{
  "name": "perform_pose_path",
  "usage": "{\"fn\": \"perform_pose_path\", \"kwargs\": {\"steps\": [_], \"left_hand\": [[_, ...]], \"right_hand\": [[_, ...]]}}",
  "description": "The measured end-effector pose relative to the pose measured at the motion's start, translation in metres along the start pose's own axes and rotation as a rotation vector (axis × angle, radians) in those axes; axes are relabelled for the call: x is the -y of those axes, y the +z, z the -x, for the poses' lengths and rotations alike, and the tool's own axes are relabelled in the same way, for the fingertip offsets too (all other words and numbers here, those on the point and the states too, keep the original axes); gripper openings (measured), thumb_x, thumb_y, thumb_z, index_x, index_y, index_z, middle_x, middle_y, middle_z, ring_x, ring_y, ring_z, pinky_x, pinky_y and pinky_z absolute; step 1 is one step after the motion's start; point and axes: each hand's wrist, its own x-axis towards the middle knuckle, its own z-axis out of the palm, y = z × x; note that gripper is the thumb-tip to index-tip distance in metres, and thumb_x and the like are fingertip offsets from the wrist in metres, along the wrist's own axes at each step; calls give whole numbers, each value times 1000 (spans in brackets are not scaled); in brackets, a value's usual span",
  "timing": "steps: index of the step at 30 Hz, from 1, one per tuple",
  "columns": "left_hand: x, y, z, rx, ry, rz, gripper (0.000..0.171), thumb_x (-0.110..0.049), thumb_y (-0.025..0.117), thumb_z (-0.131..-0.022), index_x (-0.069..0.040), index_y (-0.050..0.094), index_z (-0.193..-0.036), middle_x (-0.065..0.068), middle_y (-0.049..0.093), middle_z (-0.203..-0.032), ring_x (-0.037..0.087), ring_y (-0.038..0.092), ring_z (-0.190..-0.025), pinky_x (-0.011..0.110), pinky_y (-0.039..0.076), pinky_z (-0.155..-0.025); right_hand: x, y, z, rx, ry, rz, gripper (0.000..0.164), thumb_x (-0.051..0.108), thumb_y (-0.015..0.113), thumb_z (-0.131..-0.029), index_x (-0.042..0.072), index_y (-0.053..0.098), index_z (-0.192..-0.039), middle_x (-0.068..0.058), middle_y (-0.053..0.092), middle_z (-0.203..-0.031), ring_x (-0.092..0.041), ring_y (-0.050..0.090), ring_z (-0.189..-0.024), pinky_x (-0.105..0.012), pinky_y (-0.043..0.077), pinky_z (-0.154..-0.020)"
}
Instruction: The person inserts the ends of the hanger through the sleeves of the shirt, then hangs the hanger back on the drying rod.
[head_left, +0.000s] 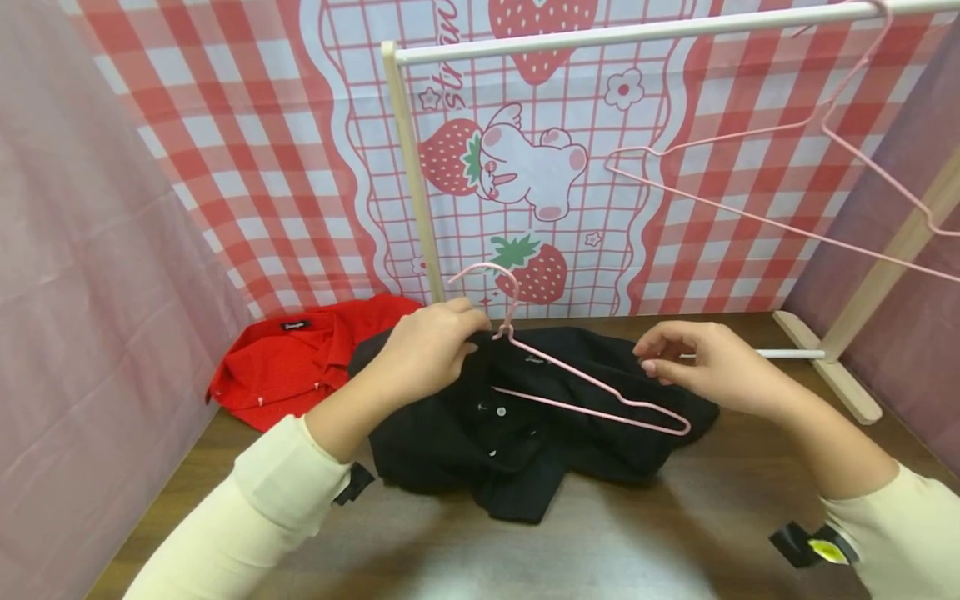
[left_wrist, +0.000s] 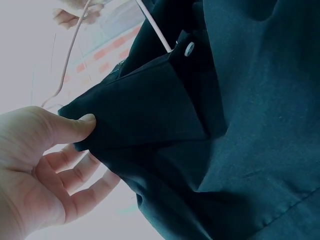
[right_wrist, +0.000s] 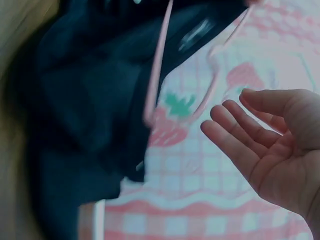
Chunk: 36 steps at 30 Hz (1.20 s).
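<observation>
My left hand [head_left: 423, 350] pinched the collar [left_wrist: 140, 110] of the black shirt [head_left: 438, 442], which lay bunched on the tabletop [head_left: 615, 554], the hanger [head_left: 564, 365] partly inside it. My right hand [head_left: 712, 367] held nothing, fingers loosely bent near the hanger's bare end. The cloth seemed soft, light and apt to slump, so the firmer collar looked best to hold; the thin, stiff hanger, by its neck.

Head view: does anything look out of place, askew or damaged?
The backdrop looks turned sideways: its lettering runs vertically and its cartoon animal lies on its side. The pink hanger looks lopsided, one end bare over the black garment, the other hidden, though that may be work in progress. No spill or damage shows.
</observation>
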Motion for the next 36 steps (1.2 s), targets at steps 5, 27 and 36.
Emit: {"fn": "perform_pose_path", "kwargs": {"steps": [5,27,36], "left_hand": [[1,-2,0,-17,18,3,30,-13,77,-83,-11,69,-112,5,66,-103,21,65,-91,36,57,-74],[20,-6,1,-171,40,-77,33,-9,76,-83,-12,73,-115,6,65,-93,20,64,-77,30,53,-56],[17,8,1,-157,61,-224,30,-6,73,-83,-18,76,-110,6,61,-86,22,61,-76,34,51,-51]], "right_hand": [[-33,10,3,-22,26,101,18,7,77,-82,6,69,-98,-1,70,-91,-13,65,-82,-34,55,-71],[-32,-4,23,-351,73,253,16,0,77,-76,10,71,-87,-1,69,-80,6,53,-74,-10,40,-64],[1,-17,27,-446,-14,320,19,-1,78,-68,11,70,-80,1,68,-75,10,50,-72,-9,39,-61]]}}
